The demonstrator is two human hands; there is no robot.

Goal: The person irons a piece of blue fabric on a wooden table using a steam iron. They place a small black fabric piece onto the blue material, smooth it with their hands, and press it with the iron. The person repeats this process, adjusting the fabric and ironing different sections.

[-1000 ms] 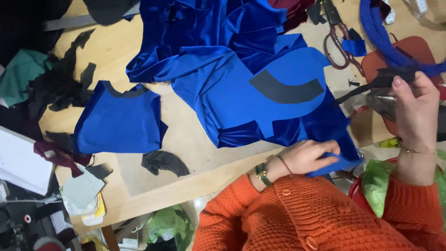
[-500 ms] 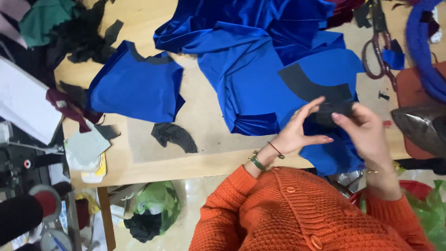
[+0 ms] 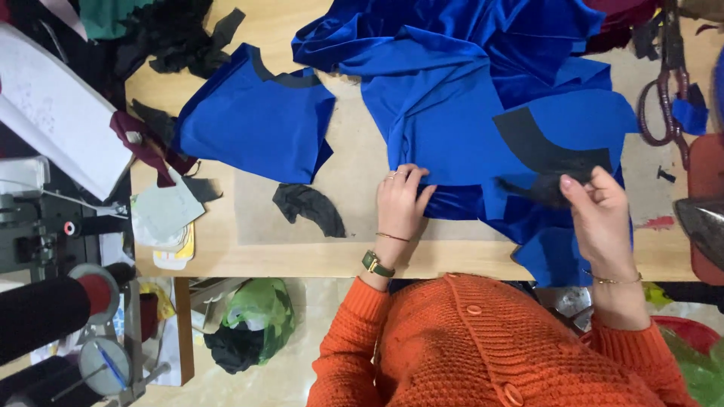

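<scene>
A big pile of bright blue fabric (image 3: 460, 98) covers the middle of the wooden table (image 3: 302, 256). My left hand (image 3: 400, 200) lies on the near edge of the blue fabric and pinches it. My right hand (image 3: 599, 215) holds a curved black fabric piece (image 3: 539, 188) over the blue fabric, beside another curved black piece (image 3: 535, 143) lying on a blue panel. A separate blue garment piece (image 3: 253, 120) with a dark neckline lies flat to the left. I wear an orange knitted cardigan.
A black scrap (image 3: 309, 207) lies on the table left of my left hand. Scissors (image 3: 664, 98) rest at the far right, an iron (image 3: 701, 222) at the right edge. Dark scraps (image 3: 177, 34), white paper (image 3: 53, 105) and a machine (image 3: 45, 301) crowd the left side.
My left hand has moved left along the fabric's near edge. My right hand carried the black piece from the right side onto the blue fabric. The view has shifted right.
</scene>
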